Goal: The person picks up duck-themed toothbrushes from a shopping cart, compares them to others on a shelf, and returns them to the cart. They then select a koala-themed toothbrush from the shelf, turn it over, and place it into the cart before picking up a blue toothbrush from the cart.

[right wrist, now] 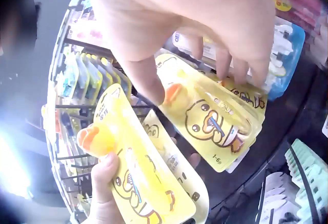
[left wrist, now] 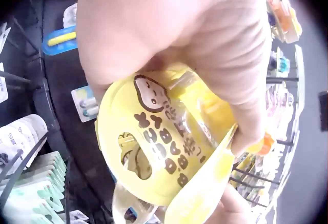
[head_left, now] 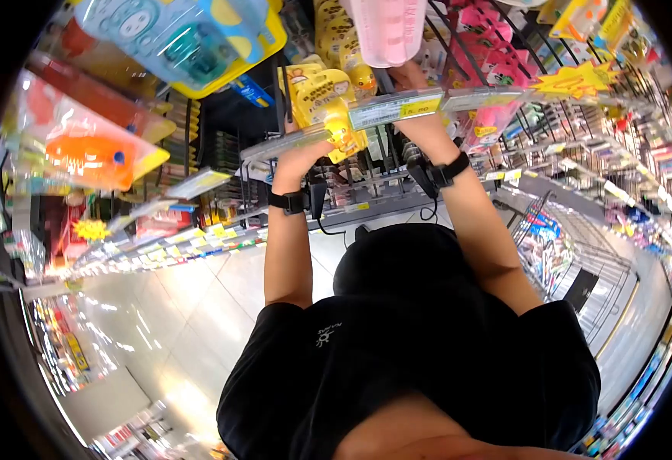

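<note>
My left hand (head_left: 302, 160) grips yellow duck toothbrush packs (right wrist: 144, 170), the thumb lying across the front pack beside its orange duck figure. Behind that pack, a second one shows its printed back in the right wrist view. In the left wrist view, the round top of a yellow card (left wrist: 148, 137) with a hanging hole faces the camera below the palm. My right hand (right wrist: 195, 16) pinches another duck toothbrush pack (right wrist: 207, 116), thumb at its upper end and fingers curled over its far edge. More yellow packaging (right wrist: 246, 95) lies behind it, partly hidden by the fingers.
A clear shelf rail with a price label (head_left: 396, 112) crosses in front of both hands. Black hooks carry a pink pack (head_left: 388, 31) and a large blue pack (head_left: 190, 38) near the hands. A wire shopping cart (head_left: 593, 268) stands in the aisle at right.
</note>
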Tool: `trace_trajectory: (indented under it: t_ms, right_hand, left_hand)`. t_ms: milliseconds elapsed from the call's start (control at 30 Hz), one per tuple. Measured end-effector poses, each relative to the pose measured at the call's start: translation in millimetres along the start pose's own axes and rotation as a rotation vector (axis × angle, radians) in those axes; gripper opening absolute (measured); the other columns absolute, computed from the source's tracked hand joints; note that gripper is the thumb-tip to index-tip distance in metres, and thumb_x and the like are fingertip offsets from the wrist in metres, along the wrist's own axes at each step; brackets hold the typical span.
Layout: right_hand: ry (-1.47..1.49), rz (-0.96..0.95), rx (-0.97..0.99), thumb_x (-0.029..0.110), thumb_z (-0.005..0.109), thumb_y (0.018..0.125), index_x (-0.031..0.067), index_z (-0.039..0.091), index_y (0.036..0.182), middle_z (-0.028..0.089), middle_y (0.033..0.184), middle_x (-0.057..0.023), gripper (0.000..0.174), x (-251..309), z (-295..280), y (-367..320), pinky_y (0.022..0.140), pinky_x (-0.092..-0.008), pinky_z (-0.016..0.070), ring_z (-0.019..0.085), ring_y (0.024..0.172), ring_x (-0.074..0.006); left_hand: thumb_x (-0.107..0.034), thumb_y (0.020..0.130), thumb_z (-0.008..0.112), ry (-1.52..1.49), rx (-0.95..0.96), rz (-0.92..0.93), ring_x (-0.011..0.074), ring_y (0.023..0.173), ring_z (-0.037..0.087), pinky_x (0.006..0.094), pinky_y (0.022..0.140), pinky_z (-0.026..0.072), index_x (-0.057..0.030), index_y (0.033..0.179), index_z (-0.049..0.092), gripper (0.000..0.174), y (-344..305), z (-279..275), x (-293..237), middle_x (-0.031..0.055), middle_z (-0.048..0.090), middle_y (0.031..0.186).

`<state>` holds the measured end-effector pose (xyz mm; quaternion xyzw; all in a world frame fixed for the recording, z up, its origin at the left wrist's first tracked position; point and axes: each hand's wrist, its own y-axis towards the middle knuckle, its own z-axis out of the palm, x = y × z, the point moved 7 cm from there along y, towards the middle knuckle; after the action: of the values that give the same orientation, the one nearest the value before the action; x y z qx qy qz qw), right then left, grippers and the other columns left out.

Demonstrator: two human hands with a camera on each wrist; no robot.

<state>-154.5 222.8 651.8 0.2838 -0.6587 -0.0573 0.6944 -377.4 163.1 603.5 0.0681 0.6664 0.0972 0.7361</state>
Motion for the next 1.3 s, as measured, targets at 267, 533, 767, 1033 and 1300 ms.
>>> trace_trajectory:
  t_ms: [267,533,767,1033,1300]
  right_hand:
    - [-0.057,0.066,0.108,0.006,0.073,0.087,0.0028,0.059,0.117,0.066,0.109,-0.0068,0.034,71.0,34.2,-63.8,0.087,-0.029,0.0499,0.063,0.099,-0.0122]
    - [0.429,0.293,0.078,0.002,0.066,0.093,0.0001,0.054,0.126,0.066,0.113,-0.0056,0.035,85.7,38.7,-74.4,0.087,-0.0254,0.0509,0.062,0.101,-0.0098]
    - [0.431,0.198,-0.114,-0.002,0.064,0.094,-0.0004,0.051,0.122,0.066,0.114,-0.0069,0.031,104.0,21.6,-66.7,0.086,-0.0266,0.0518,0.062,0.101,-0.0097]
    - [0.175,0.193,-0.169,-0.001,0.061,0.094,-0.004,0.067,0.105,0.072,0.097,-0.0057,0.014,91.8,11.0,-46.8,0.077,-0.0258,0.0529,0.066,0.086,-0.0098]
    - [0.244,0.132,-0.178,-0.004,0.061,0.094,-0.0008,0.051,0.133,0.066,0.116,-0.0062,0.041,78.1,20.9,-50.0,0.09,-0.0279,0.0494,0.062,0.104,-0.0113]
  left_hand:
    - [-0.002,0.065,0.085,-0.105,-0.003,-0.058,0.016,0.113,0.06,0.0335,0.098,0.0497,0.0016,0.138,0.043,0.085,-71.9,56.4,-48.1,0.0087,0.061,0.126]
    - [0.002,0.07,0.083,-0.333,0.004,-0.128,0.0161,0.118,0.058,0.0322,0.098,0.0494,-0.0015,0.142,0.039,0.084,-108.3,85.6,-38.3,0.0065,0.058,0.128]
    - [0.008,0.08,0.075,-0.323,-0.135,-0.141,0.0161,0.111,0.063,0.0322,0.096,0.0522,-0.0025,0.135,0.041,0.065,-114.9,78.3,-41.6,0.008,0.062,0.123]
    - [0.007,0.082,0.074,-0.296,-0.167,-0.166,0.016,0.109,0.064,0.0305,0.093,0.0529,-0.0022,0.132,0.043,0.059,-112.8,61.9,-43.7,0.0092,0.063,0.121]
    - [0.007,0.083,0.073,-0.266,-0.255,-0.185,0.0165,0.107,0.065,0.0306,0.092,0.0534,-0.002,0.13,0.045,0.055,-114.2,41.7,-37.5,0.0091,0.064,0.12]
